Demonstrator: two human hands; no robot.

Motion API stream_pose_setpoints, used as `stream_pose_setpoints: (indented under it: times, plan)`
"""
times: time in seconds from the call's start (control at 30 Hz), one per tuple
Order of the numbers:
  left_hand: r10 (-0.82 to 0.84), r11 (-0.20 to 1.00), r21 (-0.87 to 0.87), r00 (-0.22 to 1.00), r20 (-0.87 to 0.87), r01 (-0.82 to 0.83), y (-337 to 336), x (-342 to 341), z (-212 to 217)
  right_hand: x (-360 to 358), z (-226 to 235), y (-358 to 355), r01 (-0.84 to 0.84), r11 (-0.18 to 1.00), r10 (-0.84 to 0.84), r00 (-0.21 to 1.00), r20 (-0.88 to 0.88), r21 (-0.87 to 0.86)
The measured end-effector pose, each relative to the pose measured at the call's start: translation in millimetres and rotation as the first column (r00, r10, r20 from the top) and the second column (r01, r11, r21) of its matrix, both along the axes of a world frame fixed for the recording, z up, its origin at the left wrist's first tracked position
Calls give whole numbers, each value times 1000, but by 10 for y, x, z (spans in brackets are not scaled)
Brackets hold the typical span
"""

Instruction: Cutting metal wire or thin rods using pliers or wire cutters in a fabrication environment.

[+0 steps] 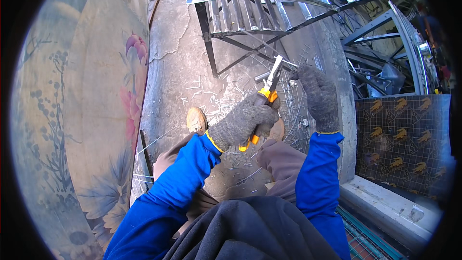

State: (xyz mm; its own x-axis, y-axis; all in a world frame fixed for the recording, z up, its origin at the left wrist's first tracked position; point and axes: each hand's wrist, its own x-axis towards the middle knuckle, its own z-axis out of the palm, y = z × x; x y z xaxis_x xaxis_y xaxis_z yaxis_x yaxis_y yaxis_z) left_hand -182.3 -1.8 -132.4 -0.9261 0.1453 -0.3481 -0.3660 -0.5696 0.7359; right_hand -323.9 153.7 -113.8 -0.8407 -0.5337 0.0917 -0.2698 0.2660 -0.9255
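Gripping orange-handled pliers (pixel 267 97) in clenched left hand (pixel 243 121) | right hand (pixel 315 91) pinching thin wire (pixel 288 62) at the jaws

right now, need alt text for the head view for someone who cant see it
A seated person in grey knit gloves grips orange-handled pliers in the left hand, while the right hand holds thin wire at the jaws. Short wire offcuts litter the concrete ground beside a metal frame.

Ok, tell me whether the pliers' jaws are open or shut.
Open. The pliers, gripped by the left hand, show two metal jaws spread in a V toward the wire held by the right hand.
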Motion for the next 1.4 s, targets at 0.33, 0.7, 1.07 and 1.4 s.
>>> stream_pose_setpoints:
  times: [0.33, 0.7, 1.07, 1.4]
  plan:
    - [-31, 954, 298, 999, 22, 23, 76, 50, -106, 81, 117, -227, 153, 941, -31, 927, 373, -302]
    - [-226, 974, -8, 967, -115, 226, 223, 99, -491, 78, 138, -204, 255, 922, -189, 953, 238, -291]
    - [-125, 978, 172, 991, 38, 117, 145, 33, -92, -44, -127, -93, 125, 981, -113, 990, 89, -151]
    - [-213, 977, 10, 977, 17, 213, 116, 20, -17, 29, -71, -181, 94, 992, -96, 995, -26, -89]
